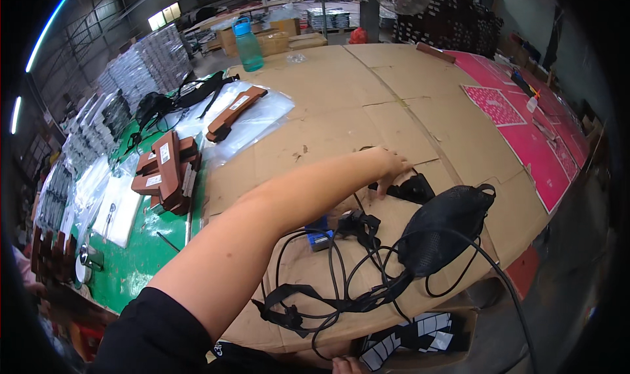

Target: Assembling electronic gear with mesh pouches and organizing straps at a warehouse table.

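My left hand [392, 168] reaches across the cardboard-covered table, fingers bent around the near-left end of a small black flat object [417, 189]. The fingers hide part of it, so its kind is unclear. Just to its right lies a black mesh pouch [441, 229] with straps. Black cables [341, 269] and a black strap [289, 316] lie tangled closer to me. Among them sit a small blue box [319, 237] and a black clip-like piece [359, 227]. At the lower picture edge, only a few curled fingers of my right hand [346, 365] show; whatever they hold is hidden.
Brown wooden-looking pieces [172, 170] are stacked on the green surface [157, 242] at left. A turquoise bottle [247, 45] stands at the far edge. Pink sheets [535, 157] cover the right side. Below the near edge, a box [420, 341] holds black-and-white items.
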Demonstrator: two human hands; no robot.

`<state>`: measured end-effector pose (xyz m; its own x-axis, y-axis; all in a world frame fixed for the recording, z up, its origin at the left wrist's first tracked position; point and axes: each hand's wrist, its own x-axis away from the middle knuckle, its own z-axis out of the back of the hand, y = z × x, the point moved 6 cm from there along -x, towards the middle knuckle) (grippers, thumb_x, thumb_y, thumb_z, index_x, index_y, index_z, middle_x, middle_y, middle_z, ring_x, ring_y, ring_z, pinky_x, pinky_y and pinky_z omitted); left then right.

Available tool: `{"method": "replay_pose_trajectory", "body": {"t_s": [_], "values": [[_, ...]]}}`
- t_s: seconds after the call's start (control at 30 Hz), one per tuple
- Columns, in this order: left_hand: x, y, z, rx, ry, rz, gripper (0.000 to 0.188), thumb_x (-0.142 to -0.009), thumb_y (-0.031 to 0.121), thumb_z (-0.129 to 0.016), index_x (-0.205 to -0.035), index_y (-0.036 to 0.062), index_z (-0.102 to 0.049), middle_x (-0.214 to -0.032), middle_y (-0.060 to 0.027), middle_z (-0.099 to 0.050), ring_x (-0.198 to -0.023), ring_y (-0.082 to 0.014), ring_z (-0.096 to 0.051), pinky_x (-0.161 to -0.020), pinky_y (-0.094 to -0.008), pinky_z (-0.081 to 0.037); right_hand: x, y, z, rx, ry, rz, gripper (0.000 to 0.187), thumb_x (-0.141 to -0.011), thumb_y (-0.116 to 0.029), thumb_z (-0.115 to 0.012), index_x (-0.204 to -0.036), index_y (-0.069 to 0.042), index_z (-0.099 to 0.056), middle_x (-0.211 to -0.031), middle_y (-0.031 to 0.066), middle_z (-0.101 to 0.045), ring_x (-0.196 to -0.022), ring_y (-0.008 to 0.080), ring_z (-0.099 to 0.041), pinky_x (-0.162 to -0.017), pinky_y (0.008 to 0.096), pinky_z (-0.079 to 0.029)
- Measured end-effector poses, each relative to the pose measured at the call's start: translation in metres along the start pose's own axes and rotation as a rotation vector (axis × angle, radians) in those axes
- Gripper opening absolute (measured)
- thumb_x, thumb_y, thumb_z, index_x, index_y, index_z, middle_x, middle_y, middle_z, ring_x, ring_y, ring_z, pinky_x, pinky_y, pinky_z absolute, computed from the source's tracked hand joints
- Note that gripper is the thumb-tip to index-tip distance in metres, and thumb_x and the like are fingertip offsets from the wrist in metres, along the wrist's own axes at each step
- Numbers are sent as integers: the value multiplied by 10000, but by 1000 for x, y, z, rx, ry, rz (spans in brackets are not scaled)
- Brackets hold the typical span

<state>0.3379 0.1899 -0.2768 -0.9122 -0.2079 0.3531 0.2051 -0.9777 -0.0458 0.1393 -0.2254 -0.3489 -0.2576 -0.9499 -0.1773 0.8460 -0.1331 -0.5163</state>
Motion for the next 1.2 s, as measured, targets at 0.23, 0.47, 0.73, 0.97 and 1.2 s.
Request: {"method": "replay_pose_trajectory", "body": {"t_s": [0.23,0.47,0.73,0.97,1.2], "values": [[-12,-10,3,87,45,23,1039,-491,383,-902,-1352,86,-403,-1343,-125,-438,-1250,-318,-435,-978,-453,-407,-5,-5,-13,22,-71,21,130,-838,-96,-592,-953,-50,-630,-932,127,-619,-823,284,-616,-712,353,-510],[-26,-26,-6,81,-10,53,627,-627,418,-820,-1118,71,-642,-1100,-174,-613,-1059,-336,-573,-861,-408,-482,-39,-5,28,-184,171,-55,102,-836,-43,-617,-938,-37,-624,-880,131,-636,-798,311,-627,-716,380,-512],[11,-40,35,180,404,39,261,-870,274,-582,-988,43,-595,-932,-188,-653,-912,-375,-619,-769,-459,-480,-75,24,51,-1065,450,-678,130,-879,-26,-547,-974,6,-629,-910,110,-667,-869,211,-632,-800,336,-494],[114,-79,166,349,819,210,233,-865,224,-533,-923,4,-586,-757,-174,-666,-725,-321,-670,-703,-438,-519,-116,22,41,-1353,368,-558,470,-916,-7,-481,-1349,73,-316,-1283,236,-441,-852,187,-628,-702,255,-483],[227,-55,278,597,1153,126,232,-852,131,-519,-820,-83,-602,-697,-161,-661,-599,-248,-690,-600,-340,-561,-131,22,37,-1744,265,-541,322,-948,-85,-476,-1251,17,-434,-1090,133,-585,-725,155,-613,-629,261,-474]]}}
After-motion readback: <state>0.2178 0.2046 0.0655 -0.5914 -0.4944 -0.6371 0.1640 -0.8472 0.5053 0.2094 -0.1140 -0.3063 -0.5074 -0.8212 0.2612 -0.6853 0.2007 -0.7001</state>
